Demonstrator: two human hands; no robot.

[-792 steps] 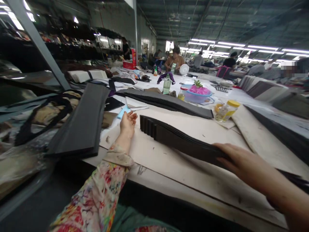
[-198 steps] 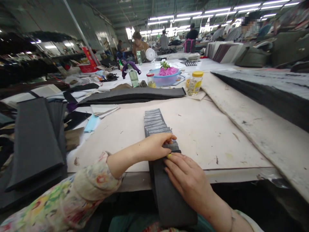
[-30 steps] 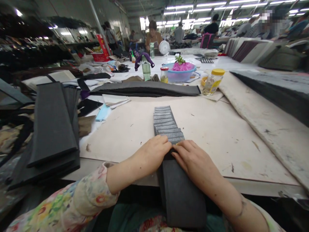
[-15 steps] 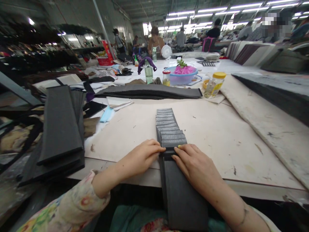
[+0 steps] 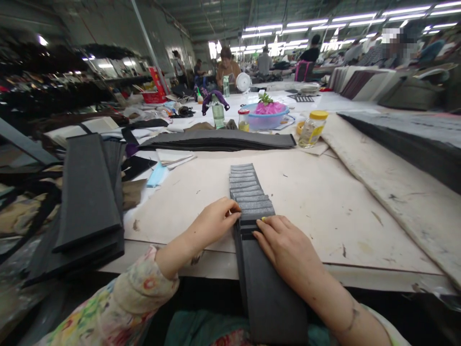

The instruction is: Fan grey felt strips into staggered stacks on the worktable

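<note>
L hand (image 5: 218, 218): thumb & fingertips nearly tog. at L edge of dark strip stack (image 5: 272, 288); can't tell if pinching. R hand (image 5: 291, 247) rests on its R edge, grip unclear. Stack overhangs table (image 5: 219, 266) twd lap; grey ends fanned at far side.

So two hands (image 5: 212, 225) (image 5: 291, 247) are working, at least three dark strip stacks (image 5: 275, 293) (image 5: 223, 140) (image 5: 86, 192) are lying around, two lidded jars (image 5: 316, 129) (image 5: 244, 113) and one basin (image 5: 264, 121) are sitting out.
</note>
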